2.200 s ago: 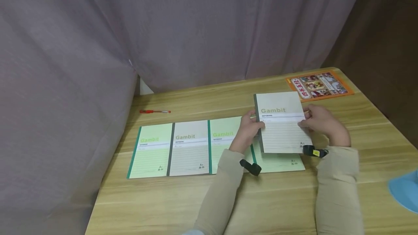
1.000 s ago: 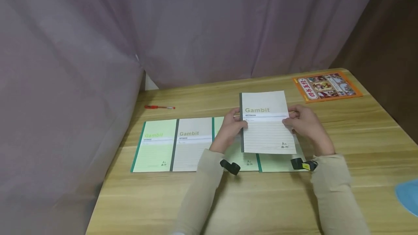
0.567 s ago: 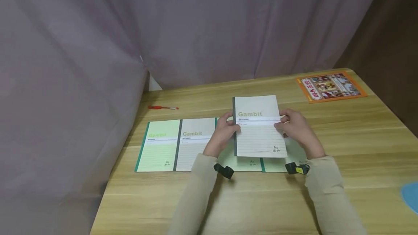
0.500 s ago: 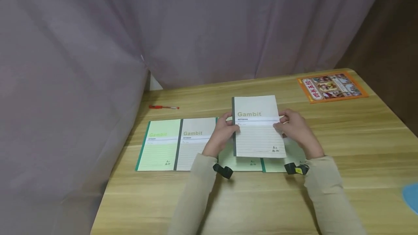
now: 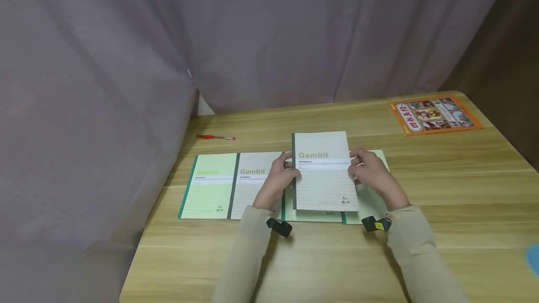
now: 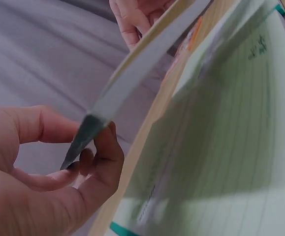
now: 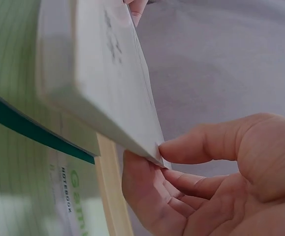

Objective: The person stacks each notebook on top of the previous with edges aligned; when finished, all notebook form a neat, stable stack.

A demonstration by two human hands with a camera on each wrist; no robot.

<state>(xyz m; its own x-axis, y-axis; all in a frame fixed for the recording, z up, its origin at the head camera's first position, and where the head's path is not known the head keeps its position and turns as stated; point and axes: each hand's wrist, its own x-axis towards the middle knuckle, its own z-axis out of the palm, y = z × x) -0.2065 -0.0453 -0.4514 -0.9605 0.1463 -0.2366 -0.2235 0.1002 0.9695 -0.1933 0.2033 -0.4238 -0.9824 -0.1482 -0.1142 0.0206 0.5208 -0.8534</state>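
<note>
A white notebook [image 5: 323, 181] with a dark grey spine hangs just above the row of notebooks in the head view. My left hand [image 5: 275, 181] pinches its spine edge, thumb on the cover and fingers behind. On the opposite edge, my right hand [image 5: 372, 176] pinches it the same way. Under it lie two green notebooks, partly covered; the right one [image 5: 371, 205] shows at its lower part. To the left are a grey-white notebook [image 5: 252, 191] and a light green notebook [image 5: 209, 191], side by side. The left wrist view shows a gap between the held notebook [image 6: 132, 73] and the green cover.
Behind the row lies a red pen [image 5: 215, 137]. An orange picture-covered booklet [image 5: 435, 115] lies at the table's back right. Part of a blue object [image 5: 533, 260] shows at the right edge. A grey curtain [image 5: 269, 36] hangs behind the wooden table [image 5: 320, 265].
Both hands have carried the white notebook leftward over the row, from above the rightmost green notebook toward the one beside it. Lately it has also come lower. The camera view has shifted slightly.
</note>
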